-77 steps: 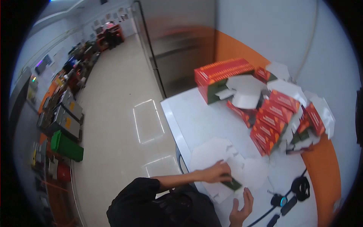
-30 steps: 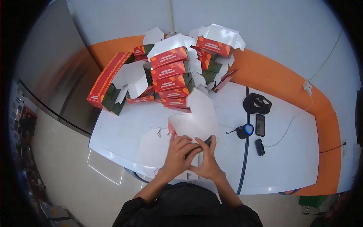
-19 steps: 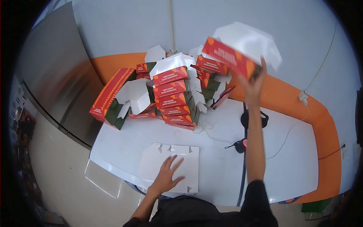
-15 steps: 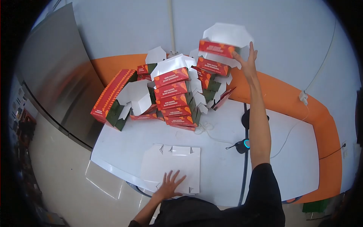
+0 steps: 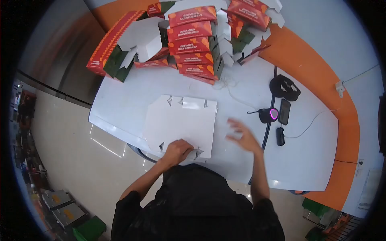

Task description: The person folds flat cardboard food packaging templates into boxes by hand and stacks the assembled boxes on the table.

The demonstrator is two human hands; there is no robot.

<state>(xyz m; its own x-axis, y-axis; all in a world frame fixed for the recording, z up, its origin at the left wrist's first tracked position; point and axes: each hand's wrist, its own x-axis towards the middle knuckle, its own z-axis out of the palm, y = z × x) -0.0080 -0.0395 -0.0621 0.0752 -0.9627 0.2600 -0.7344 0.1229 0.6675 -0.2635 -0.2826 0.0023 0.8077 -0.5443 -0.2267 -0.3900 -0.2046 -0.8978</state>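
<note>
White flat cardboard box blanks (image 5: 183, 122) lie on the table in front of me, with slots and flaps cut along their edges. Over their near edge, my left hand (image 5: 179, 152) has its fingers curled onto the top blank; the fingertips are partly hidden. My right hand (image 5: 245, 138) hovers to the right of the blanks, somewhat blurred, its fingers apart and nothing in them. Beyond the blanks rises a stack of red folded boxes (image 5: 192, 46) with open white lids, and more red boxes (image 5: 249, 12) are piled beside it at the back right.
A long red box (image 5: 114, 44) stands at the table's left end. On the right side lie a small round speaker (image 5: 268, 115) with a lit ring, a phone (image 5: 284, 111), a black case (image 5: 280, 136) and a black pouch-like item (image 5: 284, 87). A white cable (image 5: 237, 98) crosses the tabletop.
My right hand has come down from the box pile at the back to beside the blanks, leaving a box there. My left hand's spread fingers have curled at the near edge. The view has tilted down.
</note>
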